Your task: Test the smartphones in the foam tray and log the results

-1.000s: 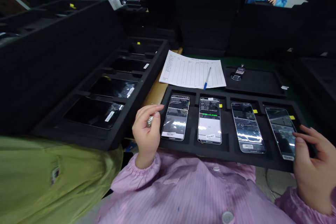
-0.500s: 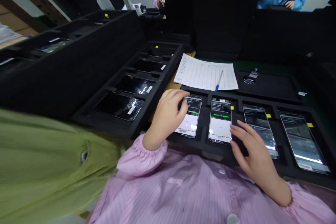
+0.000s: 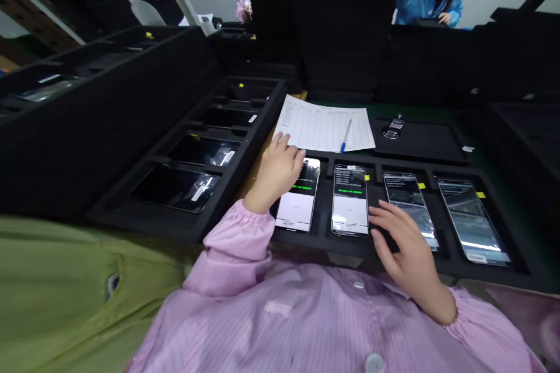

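Several smartphones lie face up in slots of a black foam tray (image 3: 322, 204) in front of me. The leftmost smartphone (image 3: 297, 210) shows a dark upper screen with green text and a white lower part. My left hand (image 3: 280, 168) is over its upper left edge, fingers apart and holding nothing. Beside it lies the second smartphone (image 3: 350, 201), with a similar screen. My right hand (image 3: 405, 245) hovers between this one and the third smartphone (image 3: 411, 201), fingers spread, fingertips near the second phone's right edge. The fourth smartphone (image 3: 472, 221) has a mostly grey, reflective screen.
A printed form (image 3: 315, 122) with a blue pen (image 3: 346, 136) on it lies behind the tray. Left of me, another foam tray (image 3: 210, 183) holds several dark phones. A ring-like metal piece (image 3: 394, 127) rests on a black pad. A person in blue (image 3: 431, 0) sits beyond.
My left hand has moved up from the first phone's screen toward its upper left edge. The right hand stays spread beside the second phone. The view has shifted to the right.
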